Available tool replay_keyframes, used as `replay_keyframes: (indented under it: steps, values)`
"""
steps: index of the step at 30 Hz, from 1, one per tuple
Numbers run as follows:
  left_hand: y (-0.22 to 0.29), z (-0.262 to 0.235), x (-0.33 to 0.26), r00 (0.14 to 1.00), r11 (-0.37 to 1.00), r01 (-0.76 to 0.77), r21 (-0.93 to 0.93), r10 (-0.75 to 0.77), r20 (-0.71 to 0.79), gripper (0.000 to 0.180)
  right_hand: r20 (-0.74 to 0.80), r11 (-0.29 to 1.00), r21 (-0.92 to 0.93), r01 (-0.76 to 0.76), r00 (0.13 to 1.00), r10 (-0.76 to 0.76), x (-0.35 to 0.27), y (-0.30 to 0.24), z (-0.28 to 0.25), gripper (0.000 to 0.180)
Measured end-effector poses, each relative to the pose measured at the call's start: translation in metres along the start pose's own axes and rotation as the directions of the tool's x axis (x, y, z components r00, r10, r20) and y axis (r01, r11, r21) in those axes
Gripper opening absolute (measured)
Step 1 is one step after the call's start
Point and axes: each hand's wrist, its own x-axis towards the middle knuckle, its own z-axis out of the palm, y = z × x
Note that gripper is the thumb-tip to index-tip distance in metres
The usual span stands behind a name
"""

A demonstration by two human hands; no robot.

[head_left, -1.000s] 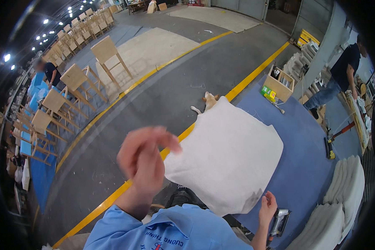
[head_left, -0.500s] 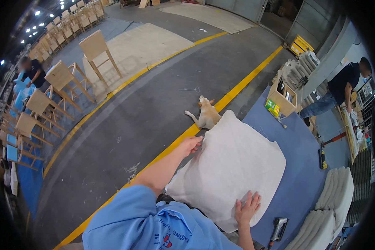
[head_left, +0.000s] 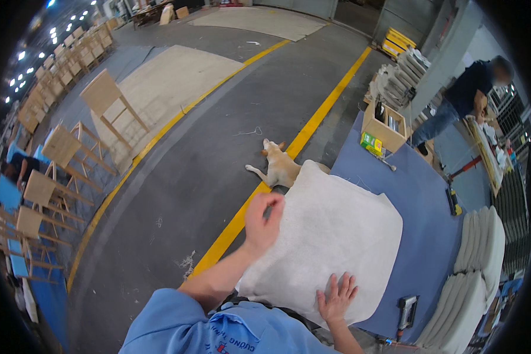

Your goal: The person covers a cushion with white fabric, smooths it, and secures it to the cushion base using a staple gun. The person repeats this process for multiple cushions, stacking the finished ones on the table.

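A pale, off-white fabric-covered pad (head_left: pixel 336 236), roughly square with a raised far corner, lies in front of me, partly on the blue tabletop (head_left: pixel 425 218). My right hand (head_left: pixel 337 298) rests flat on its near right part, fingers spread. At the pad's left edge my left hand (head_left: pixel 262 221) is raised, its thumb and fingers curled together in a pinch. Whatever sits between those fingertips, if anything, is too small to make out. On the table right of my right hand lies a staple gun (head_left: pixel 406 312), apart from both hands.
A dog (head_left: pixel 280 165) lies on the floor beyond the pad. The table's far end holds a wooden box of tools (head_left: pixel 386 127) and a green-yellow carton (head_left: pixel 371 143). Stacked grey pads (head_left: pixel 475 259) stand at right. Wooden chairs (head_left: pixel 38 189) line the left; a person (head_left: pixel 463 94) works at right.
My left hand has come back from the pad's far left corner and lifted, its fingers curling more. My right hand stays flat on the pad. The view has shifted slightly.
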Motion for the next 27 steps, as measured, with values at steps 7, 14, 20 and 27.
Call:
replay_keyframes:
  steps: [7,14,20,27]
  values:
    - [0.200,-0.046,-0.003,0.635,0.654,-0.736,-0.173,0.579,-0.512,0.023,-0.019,0.998,0.004,0.069,0.997,-0.069,0.013,-0.005,0.001,0.074]
    - [0.194,-0.065,-0.027,0.673,0.767,-0.641,-0.038,0.536,-0.510,0.006,-0.040,0.998,-0.023,0.064,0.997,-0.065,0.008,-0.002,0.007,0.072]
    - [0.188,-0.071,-0.018,0.688,0.670,-0.717,-0.191,0.638,-0.346,0.028,-0.039,0.998,-0.025,0.058,0.998,-0.059,0.008,-0.002,0.008,0.072]
    - [0.185,-0.081,-0.020,0.699,0.651,-0.715,-0.256,0.676,-0.235,0.030,-0.025,0.999,-0.010,0.041,0.999,-0.042,0.011,-0.005,0.003,0.070]
